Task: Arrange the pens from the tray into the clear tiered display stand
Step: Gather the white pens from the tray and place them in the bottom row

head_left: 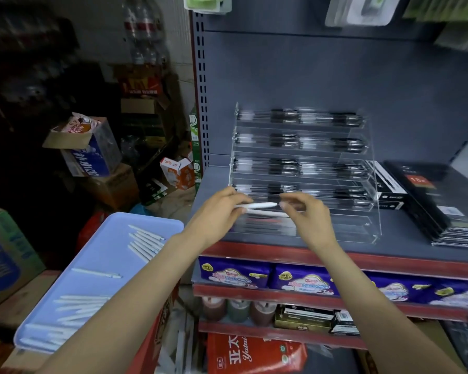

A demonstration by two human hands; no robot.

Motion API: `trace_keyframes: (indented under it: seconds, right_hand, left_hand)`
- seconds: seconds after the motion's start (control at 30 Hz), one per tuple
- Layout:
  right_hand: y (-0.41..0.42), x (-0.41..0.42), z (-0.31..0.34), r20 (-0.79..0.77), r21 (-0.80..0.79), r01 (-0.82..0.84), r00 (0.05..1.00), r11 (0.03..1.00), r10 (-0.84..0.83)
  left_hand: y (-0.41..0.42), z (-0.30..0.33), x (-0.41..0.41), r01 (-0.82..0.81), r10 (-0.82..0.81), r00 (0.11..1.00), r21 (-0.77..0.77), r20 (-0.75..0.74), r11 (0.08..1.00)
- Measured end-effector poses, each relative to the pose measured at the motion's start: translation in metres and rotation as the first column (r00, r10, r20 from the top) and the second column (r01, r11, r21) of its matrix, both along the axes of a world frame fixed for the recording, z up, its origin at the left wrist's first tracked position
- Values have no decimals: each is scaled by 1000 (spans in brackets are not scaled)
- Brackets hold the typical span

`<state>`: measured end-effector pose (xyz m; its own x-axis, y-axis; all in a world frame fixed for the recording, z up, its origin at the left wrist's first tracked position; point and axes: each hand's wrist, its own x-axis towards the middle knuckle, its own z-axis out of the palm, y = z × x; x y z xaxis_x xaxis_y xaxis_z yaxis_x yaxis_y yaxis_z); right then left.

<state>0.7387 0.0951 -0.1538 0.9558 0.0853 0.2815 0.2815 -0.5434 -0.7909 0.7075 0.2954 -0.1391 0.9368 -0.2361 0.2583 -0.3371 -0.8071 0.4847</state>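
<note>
A clear tiered display stand (373, 184) sits on the grey shelf, its upper tiers filled with black pens. My left hand (216, 211) grips two white pens (260, 205) by their left ends, held level in front of the stand's lower tiers. My right hand (305, 214) pinches the right end of those pens with thumb and forefinger. A light blue tray (97, 255) at lower left holds several more white pens (146, 242), some fanned near its far edge, others along the near side.
Black flat boxes (449, 203) are stacked on the shelf right of the stand. The shelf has a red front edge (389, 263); purple packets (303, 279) fill the shelf below. Cardboard cartons (92, 147) are piled on the floor at left.
</note>
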Motion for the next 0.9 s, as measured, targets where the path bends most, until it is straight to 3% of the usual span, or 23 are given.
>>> trace_keyframes:
  seconds: [0.07,0.13,0.27,0.43,0.6,0.8,0.9]
  right_hand:
    - [-1,-7,8,-79,185,-105,990,977,121]
    - [-4,-10,9,-64,197,-156,983,968,171]
    - [-19,-5,6,-72,260,-34,996,965,54]
    - [-22,2,-3,-37,101,55,998,993,-51]
    - [-16,2,-16,-22,-87,82,996,993,-84]
    - [-10,5,-16,26,-295,82,997,952,-77]
    - [-6,4,-15,24,-313,63,998,948,-59]
  left_hand:
    - [-6,1,-1,17,-17,1000,-33,-1,999]
    - [-13,1,0,18,-18,1000,-60,4,998]
    - [-22,1,5,-13,14,1000,-67,13,998]
    - [-29,0,13,-83,78,995,85,55,993]
    - [-26,-11,19,-93,75,995,343,66,935]
    - [-23,-13,20,-81,43,995,458,92,885]
    - [-21,-15,18,-72,30,994,416,106,906]
